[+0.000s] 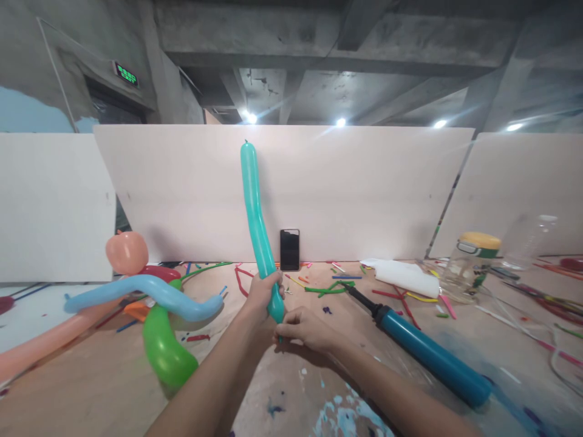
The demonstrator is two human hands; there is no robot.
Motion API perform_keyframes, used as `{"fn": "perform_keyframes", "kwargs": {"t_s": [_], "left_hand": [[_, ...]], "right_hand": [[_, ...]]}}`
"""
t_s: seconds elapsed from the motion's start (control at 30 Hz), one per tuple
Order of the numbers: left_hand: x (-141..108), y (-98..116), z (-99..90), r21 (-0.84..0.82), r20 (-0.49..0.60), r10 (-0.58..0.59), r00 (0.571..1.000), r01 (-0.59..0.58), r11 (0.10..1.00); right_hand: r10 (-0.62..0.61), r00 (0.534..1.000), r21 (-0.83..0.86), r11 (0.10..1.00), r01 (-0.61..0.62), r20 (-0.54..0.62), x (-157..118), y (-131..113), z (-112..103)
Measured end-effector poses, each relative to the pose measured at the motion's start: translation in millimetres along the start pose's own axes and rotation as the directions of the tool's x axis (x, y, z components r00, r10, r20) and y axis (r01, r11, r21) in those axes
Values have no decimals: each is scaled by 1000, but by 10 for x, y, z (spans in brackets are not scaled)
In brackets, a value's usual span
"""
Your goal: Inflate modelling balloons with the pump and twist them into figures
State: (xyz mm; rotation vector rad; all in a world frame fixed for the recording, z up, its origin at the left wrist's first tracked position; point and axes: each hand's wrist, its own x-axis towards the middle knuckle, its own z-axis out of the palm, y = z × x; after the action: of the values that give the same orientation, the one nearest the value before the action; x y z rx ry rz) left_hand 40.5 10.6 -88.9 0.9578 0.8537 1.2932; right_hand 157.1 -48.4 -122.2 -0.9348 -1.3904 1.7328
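A long teal balloon (pixel 255 218) stands nearly upright, leaning a little left, in front of the white board. My left hand (pixel 265 293) is wrapped round its lower part. Just below, my right hand (pixel 303 329) pinches the balloon's narrow bottom end between thumb and fingers. A short bulging section of the balloon shows between the two hands. To the right on the table lies a blue hand pump (pixel 432 355), its black nozzle pointing up and left. A black phone (pixel 290 249) leans upright against the board behind my hands.
At left lie a light blue balloon (pixel 155 291), a green balloon (pixel 166 352) and peach balloons (pixel 127 252). Uninflated balloons are strewn over the table (pixel 255 394). A white roll (pixel 403 276), a yellow-lidded jar (pixel 471 264) and a clear bottle (pixel 531 243) are at right.
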Motion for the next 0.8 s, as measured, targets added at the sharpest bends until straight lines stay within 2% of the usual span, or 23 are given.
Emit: {"fn": "perform_keyframes", "kwargs": {"t_s": [0.4,0.8], "left_hand": [[-88,28,57,16,-4,-29,1000,29,999],[-124,68,88,-10,-31,-54,998,54,999]], "right_hand": [[-44,998,21,999,45,-44,-6,56,44],[-36,998,43,998,38,-59,2,59,48]]}}
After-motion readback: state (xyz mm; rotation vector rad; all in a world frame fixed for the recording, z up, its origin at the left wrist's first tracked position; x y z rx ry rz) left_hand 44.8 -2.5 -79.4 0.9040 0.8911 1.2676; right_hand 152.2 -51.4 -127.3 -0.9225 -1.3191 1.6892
